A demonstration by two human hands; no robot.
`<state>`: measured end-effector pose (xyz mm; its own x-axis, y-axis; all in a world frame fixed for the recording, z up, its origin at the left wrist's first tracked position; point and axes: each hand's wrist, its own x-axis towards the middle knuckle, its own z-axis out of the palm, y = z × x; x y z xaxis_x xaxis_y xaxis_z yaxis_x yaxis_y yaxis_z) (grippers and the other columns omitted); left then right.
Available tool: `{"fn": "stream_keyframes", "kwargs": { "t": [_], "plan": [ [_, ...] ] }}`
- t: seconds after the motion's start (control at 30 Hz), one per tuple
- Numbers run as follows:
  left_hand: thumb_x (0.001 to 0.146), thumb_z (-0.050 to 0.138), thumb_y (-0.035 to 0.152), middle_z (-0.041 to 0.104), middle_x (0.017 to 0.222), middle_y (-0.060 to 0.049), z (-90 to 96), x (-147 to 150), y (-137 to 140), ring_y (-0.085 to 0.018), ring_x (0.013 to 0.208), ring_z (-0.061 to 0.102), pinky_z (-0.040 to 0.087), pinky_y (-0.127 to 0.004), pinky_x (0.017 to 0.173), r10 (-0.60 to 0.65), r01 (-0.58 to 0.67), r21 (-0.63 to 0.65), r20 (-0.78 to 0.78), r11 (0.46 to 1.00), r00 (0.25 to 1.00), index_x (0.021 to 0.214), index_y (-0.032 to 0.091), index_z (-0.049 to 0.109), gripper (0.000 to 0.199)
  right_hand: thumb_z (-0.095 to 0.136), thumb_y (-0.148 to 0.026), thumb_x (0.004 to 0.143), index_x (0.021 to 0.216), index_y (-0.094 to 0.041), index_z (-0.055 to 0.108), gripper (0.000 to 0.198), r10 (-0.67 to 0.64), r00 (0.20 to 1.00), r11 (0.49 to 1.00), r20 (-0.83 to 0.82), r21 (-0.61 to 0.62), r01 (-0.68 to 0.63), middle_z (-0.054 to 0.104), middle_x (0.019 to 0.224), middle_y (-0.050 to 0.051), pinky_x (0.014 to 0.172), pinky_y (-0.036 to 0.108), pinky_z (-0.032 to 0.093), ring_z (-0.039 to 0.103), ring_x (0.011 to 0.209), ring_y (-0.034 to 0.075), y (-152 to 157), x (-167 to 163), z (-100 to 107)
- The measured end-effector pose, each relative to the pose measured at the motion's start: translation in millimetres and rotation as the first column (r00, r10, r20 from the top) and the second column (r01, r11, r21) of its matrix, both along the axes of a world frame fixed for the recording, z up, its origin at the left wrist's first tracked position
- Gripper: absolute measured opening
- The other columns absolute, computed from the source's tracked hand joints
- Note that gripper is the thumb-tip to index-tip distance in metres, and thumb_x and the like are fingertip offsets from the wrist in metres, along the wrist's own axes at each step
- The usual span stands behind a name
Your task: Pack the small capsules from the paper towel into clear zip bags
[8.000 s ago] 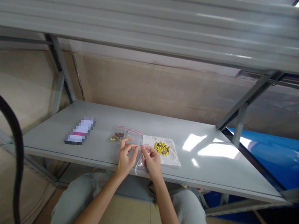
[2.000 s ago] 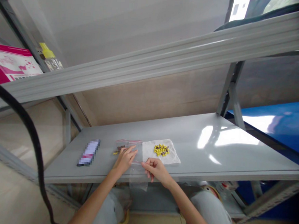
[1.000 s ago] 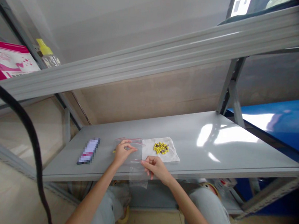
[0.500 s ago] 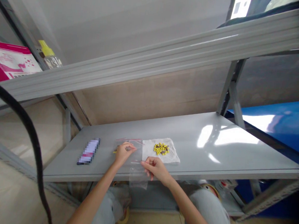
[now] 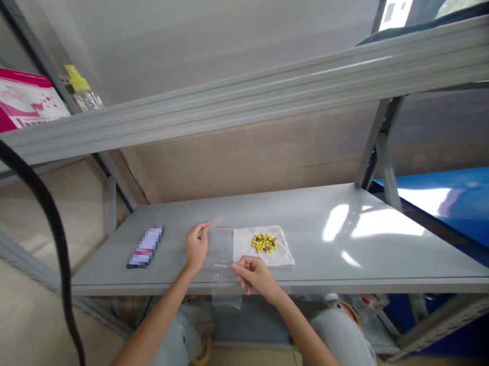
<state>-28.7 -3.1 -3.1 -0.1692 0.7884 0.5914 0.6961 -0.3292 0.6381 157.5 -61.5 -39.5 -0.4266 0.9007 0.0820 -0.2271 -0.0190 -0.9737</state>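
My right hand (image 5: 255, 275) pinches the top edge of a clear zip bag (image 5: 226, 290), which hangs over the shelf's front edge. My left hand (image 5: 197, 248) is raised a little to the left, fingertips pressed together at the edge of what looks like another clear zip bag, blurred and hard to see. Between the hands a clear zip bag with a red seal line (image 5: 221, 243) lies on the shelf. Just right of it is a white cloth (image 5: 283, 255) bearing a pile of yellow and dark capsule-like pieces (image 5: 264, 242).
A phone (image 5: 146, 247) lies at the left of the grey shelf (image 5: 313, 216). An upper shelf beam (image 5: 217, 99) crosses in front, with a pink and white box (image 5: 20, 99) and a yellow-capped bottle (image 5: 81, 88) on it. A black cable (image 5: 52, 207) hangs at left.
My left hand has moved left and slightly up, away from the lying bag, and the yellow bit beside it no longer shows. My right hand and its bag have stayed put.
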Motion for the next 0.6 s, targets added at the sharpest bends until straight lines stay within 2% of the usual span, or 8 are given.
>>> {"fn": "stream_keyframes", "kwargs": {
  "t": [0.07,0.17,0.23,0.3,0.37,0.47,0.53,0.6],
  "plan": [
    [0.087,0.046,0.023,0.068,0.106,-0.005,1.1,-1,-1,-0.018,0.103,0.06,0.04,-0.035,0.094,-0.029,0.033,0.021,-0.152,0.999,0.988,0.096,0.022,0.067,0.024,0.065,-0.062,0.062,0.058,-0.017,0.049,0.048,0.0,1.0,1.0,-0.006,-0.004,-0.001,0.051,0.046,-0.006,0.03,0.016,0.035,0.041,0.033,0.005,0,0,0],
    [0.082,0.05,0.013,0.068,0.108,-0.004,-8.5,-4,-2,-0.019,0.107,0.058,0.034,-0.04,0.098,-0.205,0.159,-0.151,-0.365,0.976,0.908,0.094,0.026,0.069,0.026,0.065,-0.062,0.063,0.059,-0.017,0.049,0.048,-0.003,1.0,1.0,-0.014,-0.005,0.003,0.051,0.046,-0.005,0.031,0.016,0.036,0.041,0.033,0.005,0,-1,-1],
    [0.079,0.052,0.008,0.068,0.108,-0.004,-18.7,-6,-4,-0.02,0.106,0.059,0.033,-0.042,0.098,-0.277,0.172,-0.269,-0.425,0.948,0.862,0.092,0.027,0.07,0.029,0.064,-0.062,0.063,0.059,-0.017,0.049,0.048,-0.002,1.0,1.0,-0.014,-0.009,0.002,0.051,0.045,-0.006,0.03,0.016,0.036,0.041,0.032,0.005,0,-1,-1],
    [0.078,0.052,0.008,0.068,0.107,-0.005,-26.3,-7,-7,-0.02,0.106,0.059,0.033,-0.042,0.097,-0.3,0.167,-0.313,-0.442,0.935,0.846,0.093,0.027,0.07,0.03,0.064,-0.063,0.062,0.059,-0.017,0.049,0.048,0.001,1.0,1.0,-0.007,-0.015,-0.001,0.05,0.044,-0.006,0.03,0.016,0.035,0.041,0.032,0.005,0,-1,1],
    [0.079,0.051,0.01,0.068,0.108,-0.006,-27.4,-6,-12,-0.02,0.105,0.059,0.032,-0.042,0.097,-0.296,0.166,-0.308,-0.441,0.937,0.847,0.095,0.026,0.07,0.029,0.064,-0.064,0.062,0.059,-0.017,0.049,0.049,0.002,1.0,1.0,0.002,-0.019,-0.002,0.05,0.044,-0.006,0.029,0.016,0.035,0.041,0.032,0.005,0,-1,2],
    [0.078,0.052,0.013,0.066,0.111,-0.006,-17.1,0,-23,-0.02,0.104,0.058,0.032,-0.041,0.098,-0.257,0.158,-0.264,-0.401,0.951,0.879,0.099,0.026,0.069,0.03,0.064,-0.065,0.061,0.059,-0.017,0.049,0.05,0.0,1.0,1.0,0.011,-0.024,0.001,0.05,0.043,-0.006,0.029,0.016,0.035,0.041,0.032,0.005,0,0,3],
    [0.079,0.051,0.019,0.066,0.11,-0.005,-7.1,6,-32,-0.02,0.103,0.058,0.035,-0.038,0.096,-0.239,0.182,-0.211,-0.285,0.96,0.928,0.099,0.024,0.069,0.028,0.063,-0.065,0.061,0.06,-0.017,0.049,0.05,-0.008,1.0,1.0,0.011,-0.028,0.008,0.05,0.043,-0.006,0.029,0.016,0.035,0.042,0.032,0.005,0,-1,2],
    [0.083,0.047,0.03,0.068,0.098,-0.006,1.2,12,-43,-0.02,0.095,0.06,0.041,-0.033,0.088,-0.255,0.238,-0.179,-0.081,0.955,0.963,0.092,0.02,0.07,0.026,0.063,-0.066,0.061,0.061,-0.018,0.049,0.051,-0.04,0.999,0.999,-0.004,-0.036,0.04,0.05,0.044,-0.006,0.029,0.017,0.036,0.043,0.032,0.006,1,-2,0]
  ]
}}
